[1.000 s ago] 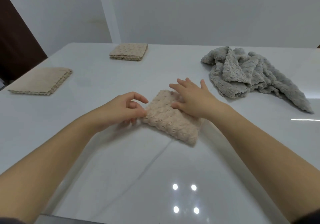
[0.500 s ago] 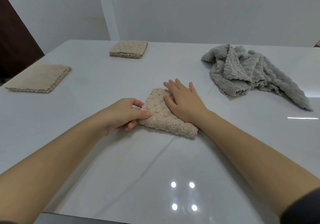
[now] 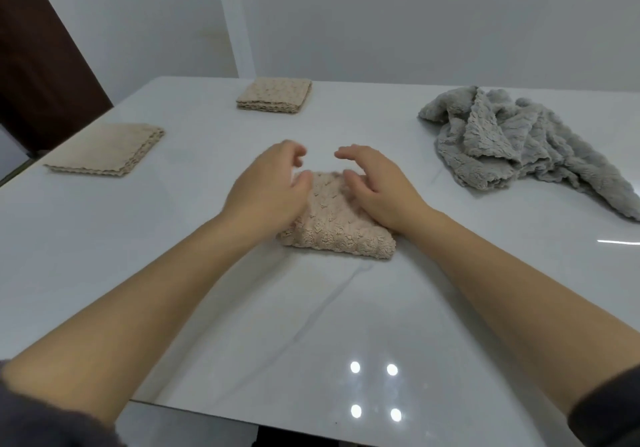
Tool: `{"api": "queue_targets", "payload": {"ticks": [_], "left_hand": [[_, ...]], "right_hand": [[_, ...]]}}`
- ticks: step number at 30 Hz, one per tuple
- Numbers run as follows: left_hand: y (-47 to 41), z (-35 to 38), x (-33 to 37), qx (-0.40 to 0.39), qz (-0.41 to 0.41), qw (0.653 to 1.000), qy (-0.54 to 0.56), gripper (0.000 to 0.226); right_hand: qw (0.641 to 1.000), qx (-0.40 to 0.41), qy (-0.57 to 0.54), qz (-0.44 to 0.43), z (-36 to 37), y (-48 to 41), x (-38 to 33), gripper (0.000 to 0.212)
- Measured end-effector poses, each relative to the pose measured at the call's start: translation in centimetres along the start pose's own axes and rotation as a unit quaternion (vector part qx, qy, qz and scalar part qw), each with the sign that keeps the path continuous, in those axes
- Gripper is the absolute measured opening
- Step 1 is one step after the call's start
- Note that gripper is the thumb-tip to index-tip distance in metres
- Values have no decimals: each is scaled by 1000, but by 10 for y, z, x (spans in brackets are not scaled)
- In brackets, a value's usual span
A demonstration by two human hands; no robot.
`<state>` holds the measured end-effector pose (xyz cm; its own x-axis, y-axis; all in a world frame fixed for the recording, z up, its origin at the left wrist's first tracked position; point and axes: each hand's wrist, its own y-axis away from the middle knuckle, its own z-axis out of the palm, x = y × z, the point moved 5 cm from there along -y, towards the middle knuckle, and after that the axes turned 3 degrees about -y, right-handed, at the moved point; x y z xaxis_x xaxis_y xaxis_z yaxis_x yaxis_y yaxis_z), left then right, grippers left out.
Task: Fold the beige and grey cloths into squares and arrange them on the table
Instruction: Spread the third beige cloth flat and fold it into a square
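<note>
Two hands on the one cloth, are they?

Both over it, yes. The folded beige cloth (image 3: 341, 235) lies about the middle of the white desk (image 3: 214, 308), a thick bumpy pad.

Is either hand gripping it?

Not that I can see. The left hand (image 3: 266, 190) covers the cloth's left side, its fingers loosely bent and lifted, and its thumb tip is near the far left corner. The fingertips are blurred, so I cannot tell whether they touch. The right hand (image 3: 379, 187) has its heel on the cloth's right side, with the fingers curved and raised off the pile. Nothing is pinched.

And the finished ones?

The far beige square (image 3: 275, 96) sits flat by the desk's far edge. The left beige square (image 3: 107, 148) lies along the left edge. Both are neatly stacked in layers and well apart from the hands.

The grey ones?

The grey cloths (image 3: 519, 145) lie in a crumpled heap toward the right edge, not folded. One tail trails out to that edge.
</note>
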<state>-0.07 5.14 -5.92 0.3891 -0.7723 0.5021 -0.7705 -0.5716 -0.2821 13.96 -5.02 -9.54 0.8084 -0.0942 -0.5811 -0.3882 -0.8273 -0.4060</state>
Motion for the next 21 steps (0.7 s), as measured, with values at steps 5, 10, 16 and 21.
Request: {"api": "queue_targets", "payload": {"ticks": [5, 10, 16, 21], "left_hand": [[-14, 63, 12, -149, 87, 977, -125, 59], [-7, 82, -8, -191, 56, 968, -151, 64], [-7, 82, -8, -192, 50, 968, -152, 64], [-8, 82, -6, -199, 48, 968, -147, 62]], "right_hand": [[996, 65, -25, 48, -26, 22, 7, 31], [979, 60, -104, 164, -46, 53, 17, 15], [888, -49, -340, 306, -39, 71, 9, 8], [847, -171, -409, 292, -25, 72, -7, 2]]}}
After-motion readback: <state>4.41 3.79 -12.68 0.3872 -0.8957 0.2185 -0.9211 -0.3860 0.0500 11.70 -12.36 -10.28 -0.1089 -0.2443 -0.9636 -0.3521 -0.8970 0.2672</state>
